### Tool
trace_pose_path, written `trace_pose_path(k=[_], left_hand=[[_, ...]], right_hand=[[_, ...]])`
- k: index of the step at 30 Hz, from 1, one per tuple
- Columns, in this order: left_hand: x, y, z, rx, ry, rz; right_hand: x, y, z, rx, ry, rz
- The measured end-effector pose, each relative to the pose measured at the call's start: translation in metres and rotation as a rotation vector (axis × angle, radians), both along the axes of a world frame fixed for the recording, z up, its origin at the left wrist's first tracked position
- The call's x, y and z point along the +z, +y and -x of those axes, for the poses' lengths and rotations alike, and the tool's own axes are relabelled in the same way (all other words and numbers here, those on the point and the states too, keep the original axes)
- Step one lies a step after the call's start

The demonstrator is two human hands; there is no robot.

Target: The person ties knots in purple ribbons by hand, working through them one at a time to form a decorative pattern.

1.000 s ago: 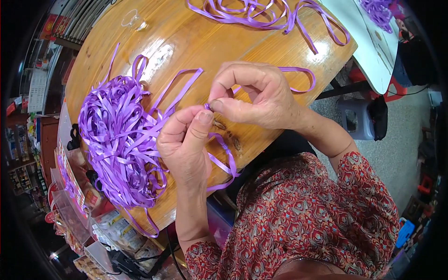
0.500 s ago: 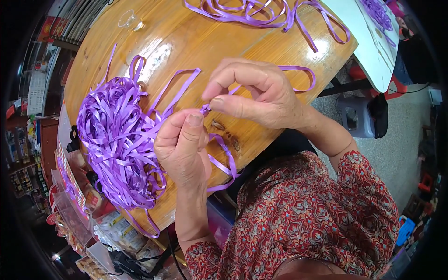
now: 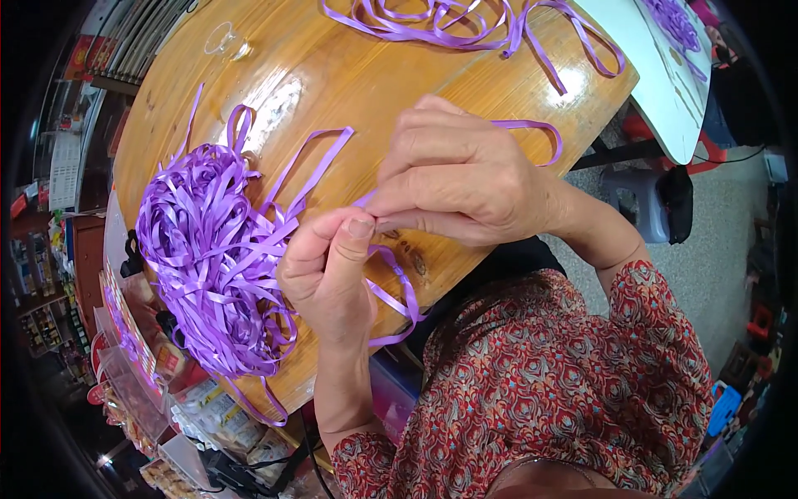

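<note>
Both my hands meet over the wooden table (image 3: 332, 83), fingertips against fingertips. My left hand (image 3: 328, 270) pinches a purple ribbon (image 3: 363, 200) between thumb and forefinger. Closed on the same ribbon, my right hand (image 3: 465, 179) has its thumb and fingers pressed together beside the left thumb. The pinched bit of ribbon is mostly hidden by the fingers. A ribbon loop (image 3: 401, 287) hangs below the hands near the table edge. Left of my left hand lies a big tangled heap of purple ribbon (image 3: 204, 266).
More purple ribbon (image 3: 449, 37) lies in loops at the far side. A small clear glass (image 3: 237, 50) stands at the far left. To the right are a white table (image 3: 665, 108) and a grey stool (image 3: 636, 204). Packaged goods (image 3: 216, 416) crowd the lower left.
My right thumb and fingers, apart before, have closed down onto the ribbon at the left fingertips. The right hand moved slightly nearer; the small knot seen there is now covered.
</note>
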State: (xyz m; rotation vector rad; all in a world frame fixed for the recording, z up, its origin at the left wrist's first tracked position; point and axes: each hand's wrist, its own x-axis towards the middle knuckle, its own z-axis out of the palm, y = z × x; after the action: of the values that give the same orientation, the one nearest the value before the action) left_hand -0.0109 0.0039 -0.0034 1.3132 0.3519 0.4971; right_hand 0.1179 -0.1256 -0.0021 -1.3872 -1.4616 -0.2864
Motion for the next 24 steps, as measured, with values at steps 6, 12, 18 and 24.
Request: trace_pose_path(k=[6, 12, 18, 24], left_hand=[[-0.001, 0.002, 0.000, 0.010, 0.004, -0.130], [-0.002, 0.007, -0.002, -0.003, -0.030, -0.027], [-0.005, 0.003, -0.003, -0.005, 0.007, -0.008], [-0.004, 0.005, -0.005, -0.016, 0.036, 0.017]], right_hand=[[-0.006, -0.005, -0.005, -0.003, 0.006, 0.031], [-0.011, -0.017, -0.011, 0.013, 0.104, 0.082], [-0.009, -0.011, -0.004, -0.045, 0.113, 0.031], [-0.010, -0.003, -0.004, -0.082, -0.025, 0.033]])
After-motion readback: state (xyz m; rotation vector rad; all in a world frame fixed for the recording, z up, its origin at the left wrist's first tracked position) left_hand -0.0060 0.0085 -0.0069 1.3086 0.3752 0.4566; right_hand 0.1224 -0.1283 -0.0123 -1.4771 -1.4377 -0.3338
